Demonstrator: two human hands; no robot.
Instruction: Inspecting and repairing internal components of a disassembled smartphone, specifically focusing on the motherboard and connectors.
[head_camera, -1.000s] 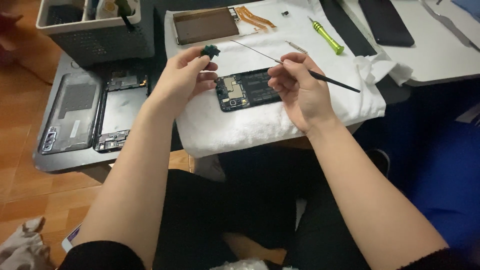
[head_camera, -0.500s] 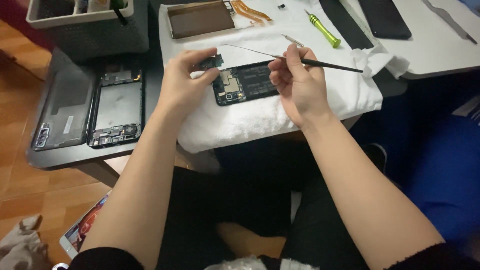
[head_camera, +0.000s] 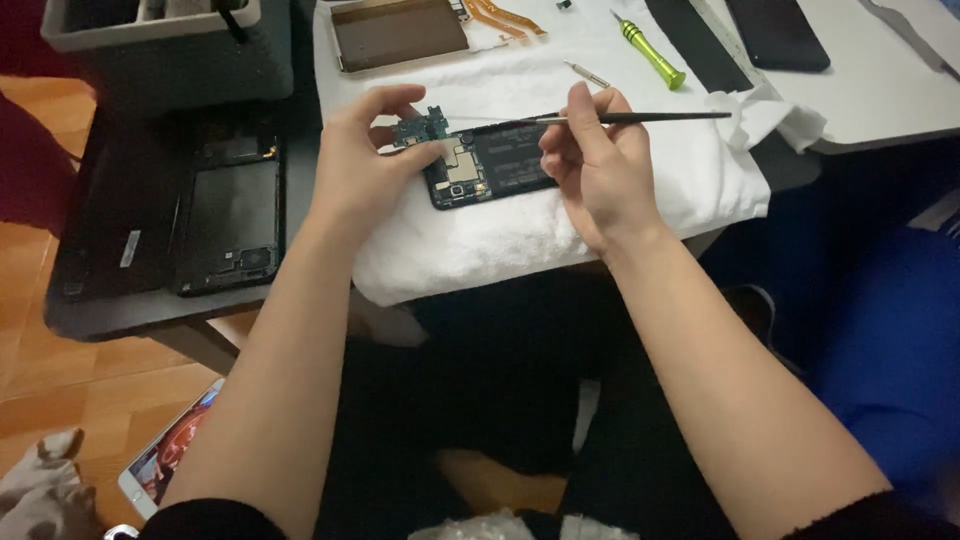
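Head view: left hand is pinching one small green circuit board between closed fingers, just above one opened phone lying on the white towel on the desk. Right hand is gripping one thin black tool, fingers closed round it. One green screwdriver is lying beyond; two dark phone shells are sitting left.

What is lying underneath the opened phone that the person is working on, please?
A folded white towel lies under the opened phone. The towel hides the table surface beneath; the left hand covers the phone's left end.
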